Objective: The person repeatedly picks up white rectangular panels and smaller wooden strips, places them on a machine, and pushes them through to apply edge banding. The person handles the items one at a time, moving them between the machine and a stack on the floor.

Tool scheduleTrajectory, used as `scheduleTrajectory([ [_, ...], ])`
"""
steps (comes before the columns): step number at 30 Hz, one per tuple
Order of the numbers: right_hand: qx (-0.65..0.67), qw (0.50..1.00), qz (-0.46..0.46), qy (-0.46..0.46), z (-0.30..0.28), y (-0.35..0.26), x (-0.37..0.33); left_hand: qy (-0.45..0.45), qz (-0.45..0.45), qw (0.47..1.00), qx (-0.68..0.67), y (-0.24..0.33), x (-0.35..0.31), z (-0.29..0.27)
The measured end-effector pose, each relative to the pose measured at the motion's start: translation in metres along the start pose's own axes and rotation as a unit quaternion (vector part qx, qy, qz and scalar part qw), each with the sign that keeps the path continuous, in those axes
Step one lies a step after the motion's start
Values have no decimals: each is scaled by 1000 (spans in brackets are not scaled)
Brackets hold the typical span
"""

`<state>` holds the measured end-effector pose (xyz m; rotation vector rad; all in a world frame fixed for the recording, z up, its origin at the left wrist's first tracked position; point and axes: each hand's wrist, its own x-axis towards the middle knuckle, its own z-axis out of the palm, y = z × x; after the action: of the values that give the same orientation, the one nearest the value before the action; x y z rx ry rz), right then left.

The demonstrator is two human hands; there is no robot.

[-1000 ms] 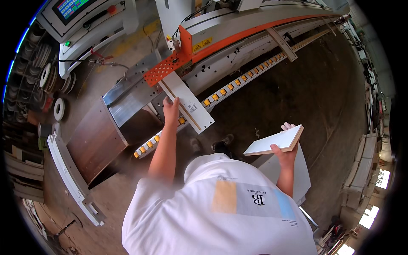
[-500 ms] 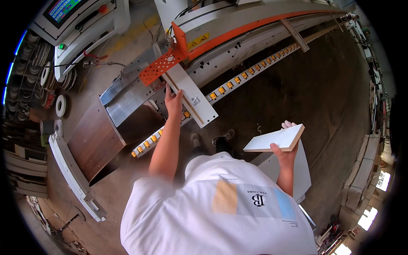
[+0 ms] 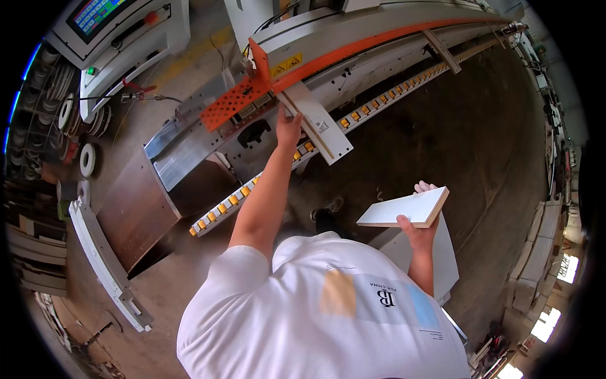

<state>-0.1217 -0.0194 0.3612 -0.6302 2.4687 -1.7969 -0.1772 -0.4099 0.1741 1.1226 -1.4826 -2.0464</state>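
At left, a rack [image 3: 30, 108] holds edge-banding rolls [image 3: 62, 117]; left grip [image 3: 289, 129] pinches a grooved panel [image 3: 315, 119], right grip [image 3: 418, 235] a white board [image 3: 404, 206].

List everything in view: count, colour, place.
Machine: one, grey and orange, across the top
Holed plate: one, orange, machine's left end
Slotted board: one, white, at the machine's front
Loose board: one, white, right of centre
Rollers: many, yellow, along the machine's front
Screen: one, multicoloured, upper left
Box: one, brown, left
Rolls: several, white and grey, far left
Strip: one, white, lower left
Shoe: one visible, dark, centre floor
Shirt: one, white, bottom centre
Left hand: one, bare, at the slotted board
Right hand: one, bare, holding the loose board
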Motion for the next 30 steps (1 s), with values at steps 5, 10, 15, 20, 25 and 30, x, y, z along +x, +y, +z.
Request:
scheduleTrajectory([
  [5,24,999,4,43,8,-11,-4,-182,197,932,243,21,-68,2],
  [10,31,996,36,73,36,-29,1,-449,434,748,227,37,-213,-1],
  [15,57,992,62,95,87,-55,17,-329,428,811,226,8,-239,-8],
  [20,-18,999,23,-22,110,-62,29,-228,183,946,139,4,-221,-38],
  [25,19,994,95,-52,109,-38,7,-133,2,990,-38,-17,-173,-65],
  [30,14,988,153,-18,94,-17,-14,-80,-68,994,-28,-5,-119,-113],
])
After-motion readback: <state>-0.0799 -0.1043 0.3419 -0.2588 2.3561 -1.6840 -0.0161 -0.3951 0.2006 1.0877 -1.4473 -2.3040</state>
